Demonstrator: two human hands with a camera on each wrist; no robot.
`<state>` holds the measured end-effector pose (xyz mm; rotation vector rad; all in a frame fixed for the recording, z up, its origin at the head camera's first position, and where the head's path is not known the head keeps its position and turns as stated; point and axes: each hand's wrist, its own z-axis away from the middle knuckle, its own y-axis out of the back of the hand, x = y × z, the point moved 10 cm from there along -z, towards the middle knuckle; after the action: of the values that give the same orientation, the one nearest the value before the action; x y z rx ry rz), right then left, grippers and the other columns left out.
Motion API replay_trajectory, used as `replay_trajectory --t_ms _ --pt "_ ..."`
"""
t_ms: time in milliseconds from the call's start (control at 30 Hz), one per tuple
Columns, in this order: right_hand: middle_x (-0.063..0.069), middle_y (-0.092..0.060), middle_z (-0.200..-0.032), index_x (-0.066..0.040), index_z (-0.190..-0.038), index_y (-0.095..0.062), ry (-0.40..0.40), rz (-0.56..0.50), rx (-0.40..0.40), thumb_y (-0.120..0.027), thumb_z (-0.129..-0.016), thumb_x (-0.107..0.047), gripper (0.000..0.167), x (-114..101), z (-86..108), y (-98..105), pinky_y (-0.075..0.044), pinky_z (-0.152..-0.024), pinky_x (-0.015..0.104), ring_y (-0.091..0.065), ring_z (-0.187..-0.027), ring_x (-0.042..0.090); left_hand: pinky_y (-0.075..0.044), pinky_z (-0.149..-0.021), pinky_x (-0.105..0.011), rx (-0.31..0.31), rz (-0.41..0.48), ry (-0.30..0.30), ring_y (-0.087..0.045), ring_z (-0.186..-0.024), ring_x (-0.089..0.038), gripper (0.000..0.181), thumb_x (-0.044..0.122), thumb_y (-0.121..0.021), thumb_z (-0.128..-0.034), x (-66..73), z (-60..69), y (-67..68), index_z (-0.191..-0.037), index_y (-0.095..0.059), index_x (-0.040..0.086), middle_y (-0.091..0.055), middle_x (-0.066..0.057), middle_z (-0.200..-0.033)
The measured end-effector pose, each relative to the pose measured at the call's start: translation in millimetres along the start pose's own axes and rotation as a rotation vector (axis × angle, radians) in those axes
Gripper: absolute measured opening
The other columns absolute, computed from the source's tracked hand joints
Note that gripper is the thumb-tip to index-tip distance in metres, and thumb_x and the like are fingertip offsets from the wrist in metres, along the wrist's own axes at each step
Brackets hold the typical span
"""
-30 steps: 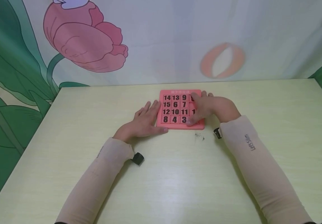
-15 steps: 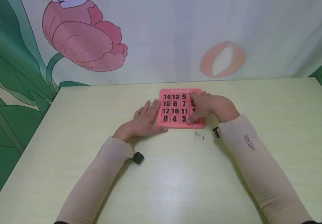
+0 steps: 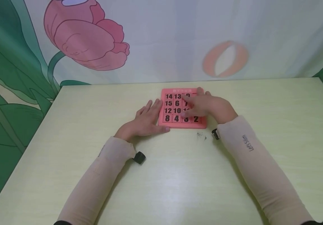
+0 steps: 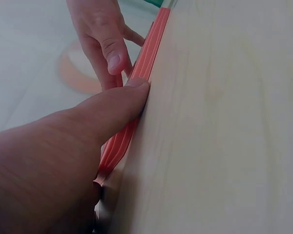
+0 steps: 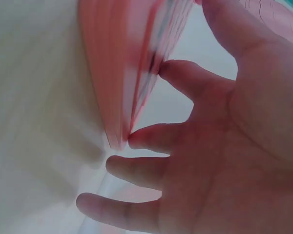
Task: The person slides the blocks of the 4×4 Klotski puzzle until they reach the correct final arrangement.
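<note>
Nearest, two beige sleeves (image 3: 258, 175) reach forward over the counter (image 3: 161, 187), each with a small black piece (image 3: 139, 157) at its cuff; lettering runs along the right one. Just short of the work, a few dark marks (image 3: 201, 136) spot the counter.

The pink number puzzle (image 3: 182, 126) lies flat between the two hands. The left hand (image 3: 142, 123) is outstretched, its fingers straight and spread, their tips against the puzzle's left edge and its thumb along the near edge, bracing rather than grasping. The right hand (image 3: 212, 105) comes over the right side with fingers spread and nothing enclosed: thumb and index finger reach across the face, middle finger touches the far corner, the other two extend past it. Uncovered numbered tiles (image 3: 176, 118) include 14, 13, 15, 6, 12, 10, 8, 4, 3 and 2.

The pale wood-grained counter ends just beyond the puzzle. Behind hangs a whitish backdrop (image 3: 164, 43) printed with a pink flower (image 3: 86, 40), green leaves (image 3: 9, 125) and an orange ring (image 3: 210, 64).
</note>
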<state>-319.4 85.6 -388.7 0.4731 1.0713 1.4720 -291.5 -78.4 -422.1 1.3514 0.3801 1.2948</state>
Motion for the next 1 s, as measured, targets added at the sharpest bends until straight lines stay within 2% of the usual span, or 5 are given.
replay_trajectory --t_ms 133,400,600,767,1000 --pt "0.03 -0.004 -0.163 -0.027 -0.162 -0.025 -0.019 -0.02 0.004 -0.062 -0.098 -0.048 0.077 9 5.2 6 -0.02 -0.108 0.075 -0.013 -0.145 0.054 0.005 -0.121 -0.047 0.008 -0.004 -0.002 0.019 -0.152 -0.022 0.111 0.064 -0.062 -0.0896 0.4 -2.1 1.0 -0.163 0.007 0.017 0.009 -0.001 -0.169" --pt "0.033 -0.017 -0.159 -0.015 -0.159 -0.034 0.018 -0.013 0.034 -0.062 -0.1 -0.038 0.07 8 2.1 11 -0.025 -0.11 0.069 -0.027 -0.141 0.049 0.005 -0.121 -0.047 0.012 0.005 0.002 0.018 -0.152 -0.023 0.111 0.063 -0.063 -0.0896 0.5 -1.6 2.3 -0.163 0.006 0.016 0.009 -0.001 -0.169" --pt "0.031 -0.001 -0.163 -0.017 -0.163 -0.022 0.065 0.001 0.083 -0.058 -0.1 -0.045 0.077 -14 -6.1 8 -0.014 -0.109 0.076 -0.003 -0.148 0.052 0.005 -0.121 -0.047 0.0 0.008 0.001 0.019 -0.152 -0.023 0.111 0.064 -0.063 -0.0893 0.2 -0.8 -0.4 -0.163 0.007 0.017 0.01 0.0 -0.169" --pt "0.029 0.003 -0.164 -0.025 -0.163 -0.02 0.1 0.08 0.047 -0.055 -0.101 -0.05 0.076 -30 -9.1 1 -0.016 -0.107 0.077 -0.001 -0.148 0.052 0.006 -0.12 -0.047 -0.003 0.005 0.004 0.019 -0.152 -0.023 0.112 0.063 -0.063 -0.0892 0.7 -0.6 0.9 -0.163 0.007 0.018 0.01 0.0 -0.169" --pt "0.028 0.001 -0.165 -0.026 -0.162 -0.024 0.031 0.094 -0.002 -0.057 -0.099 -0.052 0.076 -20 -6.0 2 -0.012 -0.108 0.078 -0.002 -0.148 0.05 0.006 -0.12 -0.046 -0.007 0.015 0.01 0.02 -0.151 -0.022 0.112 0.064 -0.063 -0.0893 -1.3 -1.9 0.1 -0.163 0.008 0.018 0.011 0.001 -0.169"
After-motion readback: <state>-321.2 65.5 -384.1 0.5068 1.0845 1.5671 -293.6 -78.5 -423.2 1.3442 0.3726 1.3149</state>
